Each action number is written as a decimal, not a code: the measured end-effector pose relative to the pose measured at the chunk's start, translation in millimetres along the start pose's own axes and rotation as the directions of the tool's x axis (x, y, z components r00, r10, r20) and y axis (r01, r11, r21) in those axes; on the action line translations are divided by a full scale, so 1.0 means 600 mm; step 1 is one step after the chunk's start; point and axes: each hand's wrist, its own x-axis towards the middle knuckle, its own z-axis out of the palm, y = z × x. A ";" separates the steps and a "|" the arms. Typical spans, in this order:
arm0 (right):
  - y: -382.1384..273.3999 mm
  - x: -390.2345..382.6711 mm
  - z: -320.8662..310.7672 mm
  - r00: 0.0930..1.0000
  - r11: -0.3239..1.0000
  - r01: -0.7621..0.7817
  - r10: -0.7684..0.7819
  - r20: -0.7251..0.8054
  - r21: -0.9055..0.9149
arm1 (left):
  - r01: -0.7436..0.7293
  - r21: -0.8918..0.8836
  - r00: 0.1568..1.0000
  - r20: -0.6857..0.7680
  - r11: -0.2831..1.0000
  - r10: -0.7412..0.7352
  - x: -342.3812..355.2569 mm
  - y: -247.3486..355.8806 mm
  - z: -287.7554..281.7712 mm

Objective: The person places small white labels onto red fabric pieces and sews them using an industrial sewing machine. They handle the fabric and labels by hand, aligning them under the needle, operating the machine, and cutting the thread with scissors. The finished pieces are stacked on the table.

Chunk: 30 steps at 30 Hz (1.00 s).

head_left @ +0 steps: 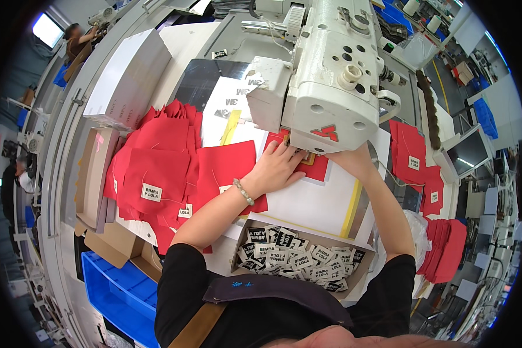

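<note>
My left hand point(277, 167) lies flat, fingers spread, on a red fabric piece point(315, 170) under the head of a white sewing machine point(330, 98). Beside that piece, at its right, is my right hand point(355, 162); the machine head hides its fingertips. The needle area is mostly hidden. Another red fabric piece point(226, 165) lies partly beneath my left forearm. Close to my body, a cardboard box point(361, 272) holds many small black and white woven labels point(298, 260).
To the left is a pile of red fabric pieces point(156, 165), some with labels, beside a cardboard tray point(87, 180) and a white box point(127, 75). More red pieces point(409, 148) lie at the right. A blue bin point(119, 296) stands lower left.
</note>
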 end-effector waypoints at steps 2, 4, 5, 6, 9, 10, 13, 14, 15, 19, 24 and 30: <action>-0.007 0.001 -0.002 1.000 0.999 -0.009 0.009 -0.004 0.052 | 0.001 0.004 1.000 -0.016 1.000 -0.001 0.000 0.001 0.003; -0.004 0.002 0.003 1.000 0.998 0.017 -0.016 -0.013 0.055 | -0.006 0.006 0.999 -0.053 1.000 0.007 0.001 0.001 0.006; -0.002 0.002 0.004 0.999 0.998 0.029 -0.028 -0.018 0.057 | -0.006 0.005 0.999 -0.047 1.000 0.007 0.001 0.001 0.006; -0.003 0.001 0.005 0.999 0.998 0.034 -0.033 -0.022 0.045 | -0.006 0.004 0.999 -0.041 1.000 0.006 0.001 0.001 0.005; -0.008 0.002 0.007 0.999 0.999 0.040 -0.039 -0.021 0.011 | -0.002 0.024 0.999 -0.042 1.000 0.003 0.000 0.002 0.005; -0.010 0.002 0.006 0.999 0.999 0.034 -0.034 -0.014 -0.002 | 0.000 0.035 0.999 -0.046 0.999 0.001 0.000 0.003 0.006; -0.013 0.001 0.006 0.998 0.997 0.050 -0.051 -0.026 -0.057 | 0.016 0.047 0.999 -0.050 0.999 -0.014 0.000 0.007 0.008; -0.013 0.001 0.007 0.997 0.995 0.060 -0.063 -0.036 -0.078 | 0.020 0.048 0.999 -0.046 0.999 -0.018 0.000 0.008 0.008; -0.014 0.001 0.007 0.997 0.994 0.068 -0.071 -0.035 -0.089 | 0.024 0.048 0.999 -0.043 0.999 -0.022 0.000 0.009 0.009; -0.016 0.001 0.004 0.995 0.988 0.084 -0.090 -0.039 -0.128 | 0.032 0.042 0.997 -0.073 0.999 -0.029 0.001 0.012 0.008; -0.022 -0.005 -0.012 0.995 0.990 0.078 -0.085 -0.053 -0.117 | 0.046 0.003 0.996 -0.080 0.999 -0.045 0.002 0.009 0.005; -0.014 -0.007 -0.013 0.993 0.983 0.109 -0.114 -0.027 -0.150 | 0.038 -0.062 0.999 -0.012 0.997 -0.038 -0.003 0.006 -0.004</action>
